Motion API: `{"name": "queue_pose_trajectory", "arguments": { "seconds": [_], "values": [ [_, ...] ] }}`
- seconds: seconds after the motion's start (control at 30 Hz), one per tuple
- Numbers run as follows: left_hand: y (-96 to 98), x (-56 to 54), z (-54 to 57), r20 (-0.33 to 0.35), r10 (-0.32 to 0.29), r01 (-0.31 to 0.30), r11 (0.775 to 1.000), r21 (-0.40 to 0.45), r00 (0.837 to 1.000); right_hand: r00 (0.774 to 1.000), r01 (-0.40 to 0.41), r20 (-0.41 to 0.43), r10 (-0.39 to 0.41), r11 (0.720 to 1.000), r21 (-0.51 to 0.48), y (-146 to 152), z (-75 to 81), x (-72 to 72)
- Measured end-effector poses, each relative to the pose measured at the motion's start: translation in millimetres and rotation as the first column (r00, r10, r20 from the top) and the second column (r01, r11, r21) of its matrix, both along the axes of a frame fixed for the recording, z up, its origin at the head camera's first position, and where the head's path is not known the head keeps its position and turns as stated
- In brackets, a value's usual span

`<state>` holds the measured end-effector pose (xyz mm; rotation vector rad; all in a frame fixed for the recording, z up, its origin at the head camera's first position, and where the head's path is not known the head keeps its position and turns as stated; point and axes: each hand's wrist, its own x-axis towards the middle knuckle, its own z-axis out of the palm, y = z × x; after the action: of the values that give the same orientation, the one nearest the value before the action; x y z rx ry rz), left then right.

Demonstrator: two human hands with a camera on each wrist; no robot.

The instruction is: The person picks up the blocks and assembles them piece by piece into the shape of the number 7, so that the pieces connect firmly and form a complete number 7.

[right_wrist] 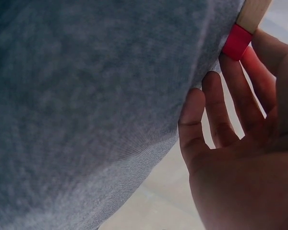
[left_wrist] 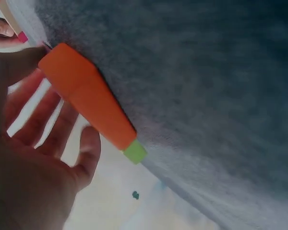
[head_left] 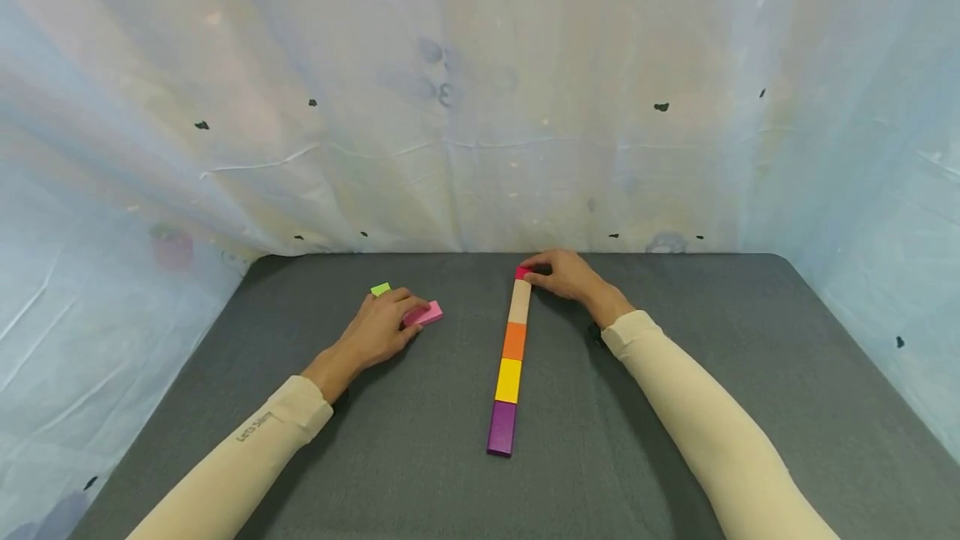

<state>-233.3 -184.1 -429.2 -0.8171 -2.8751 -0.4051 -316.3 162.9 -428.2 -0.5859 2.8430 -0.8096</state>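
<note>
A straight row of flat blocks lies on the dark cloth in the head view: purple (head_left: 502, 429), yellow (head_left: 507, 380), orange (head_left: 513, 342), plain wood (head_left: 520, 301) and a red block (head_left: 521, 272) at the far end. My right hand (head_left: 566, 277) pinches the red block between thumb and fingers; the right wrist view shows the red block (right_wrist: 237, 42) against the wooden one (right_wrist: 253, 13). To the left, my left hand (head_left: 381, 327) grips a pink block (head_left: 424, 315) with thumb and fingertips. Beside that hand, orange (left_wrist: 86, 93) and green (left_wrist: 135, 152) blocks form a line.
The grey-black cloth (head_left: 442, 473) covers the table. A pale printed curtain (head_left: 480, 107) hangs behind its far edge and along both sides. The green block (head_left: 381, 289) shows past my left knuckles, while the orange beside it is hidden in the head view.
</note>
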Motion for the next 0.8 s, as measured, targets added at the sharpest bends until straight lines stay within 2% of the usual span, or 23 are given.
{"name": "queue_pose_trajectory", "arguments": {
  "seconds": [0.13, 0.3, 0.47, 0.6, 0.8],
  "values": [
    [6.2, 1.6, 2.0, 0.001, 0.005, -0.005, 1.000, 0.023, 1.000, 1.000, -0.003, 0.015, 0.004, 1.000, -0.007, -3.3, 0.8, 0.0],
    [13.5, 3.2, 4.3, -0.004, 0.012, -0.012, 1.000, 0.011, 1.000, 1.000, -0.002, 0.019, 0.003, 1.000, -0.015, -7.1, 1.6, 2.4],
    [14.3, -1.2, 2.8, -0.056, 0.004, -0.001, 0.999, 0.044, 0.998, 1.000, -0.003, 0.018, 0.004, 1.000, -0.017, -7.9, 4.1, 4.4],
    [14.8, -4.9, 2.6, -0.092, -0.036, 0.039, 0.999, 0.034, 0.995, 1.000, -0.003, 0.017, 0.004, 1.000, -0.016, -7.8, 5.3, 4.2],
    [14.2, -8.0, 1.4, -0.053, -0.065, 0.066, 0.998, 0.022, 0.996, 1.000, -0.012, 0.013, 0.013, 1.000, -0.015, -6.6, 3.6, 3.3]
  ]
}}
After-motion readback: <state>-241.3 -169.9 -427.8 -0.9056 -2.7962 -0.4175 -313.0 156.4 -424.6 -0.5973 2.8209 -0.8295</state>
